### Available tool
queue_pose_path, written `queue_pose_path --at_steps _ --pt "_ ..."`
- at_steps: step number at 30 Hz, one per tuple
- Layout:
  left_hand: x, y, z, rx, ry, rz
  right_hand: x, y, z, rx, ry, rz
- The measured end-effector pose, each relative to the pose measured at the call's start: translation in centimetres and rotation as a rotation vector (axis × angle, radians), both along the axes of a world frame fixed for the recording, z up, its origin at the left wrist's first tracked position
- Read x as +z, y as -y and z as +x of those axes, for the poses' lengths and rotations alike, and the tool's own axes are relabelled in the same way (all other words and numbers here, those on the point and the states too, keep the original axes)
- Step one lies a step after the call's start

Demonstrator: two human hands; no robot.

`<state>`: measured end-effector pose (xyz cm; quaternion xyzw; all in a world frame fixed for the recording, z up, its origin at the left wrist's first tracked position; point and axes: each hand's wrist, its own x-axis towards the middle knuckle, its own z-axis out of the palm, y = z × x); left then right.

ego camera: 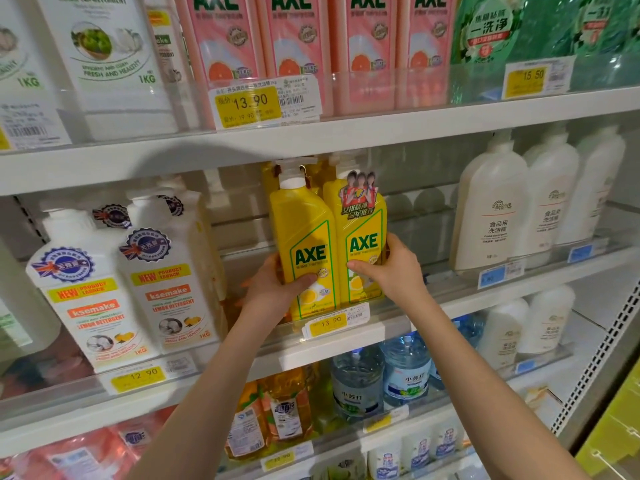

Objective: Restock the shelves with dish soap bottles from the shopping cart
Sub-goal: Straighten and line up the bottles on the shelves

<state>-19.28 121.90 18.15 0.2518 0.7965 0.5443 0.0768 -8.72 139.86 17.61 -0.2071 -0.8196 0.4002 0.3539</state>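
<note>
Fingers (304, 279) of left hand (273, 289) wrapped round left AXE bottle (308, 237), thumb across label; same grip by right hand (394, 271) on right AXE bottle (363, 233). Both bottles upright, touching, at front edge of middle shelf (394, 332), just above 13.90 price tag (329, 322). At 9 o'clock, white ksemake bottles (166, 282); at 3 o'clock, plain white bottles (491, 220); at 12 o'clock, pink AXE bottles (294, 46).

bg: white shelves (381, 133), stacked tiers | R: perforated upright (596, 355) | yellow price tags (249, 105) | light: even
</note>
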Motion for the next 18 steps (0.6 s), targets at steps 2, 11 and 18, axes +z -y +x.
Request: queue_pose_path --at_steps 2,11,18 --pt "0.1 0.0 0.2 -0.002 0.001 -0.001 0.0 0.1 0.1 -0.005 0.004 0.001" --pt "-0.3 0.1 1.3 0.029 -0.069 -0.069 -0.1 0.6 1.3 0.01 0.05 -0.028" --pt "-0.6 1.2 2.7 0.048 -0.164 -0.165 -1.2 1.5 2.8 0.017 0.037 -0.042"
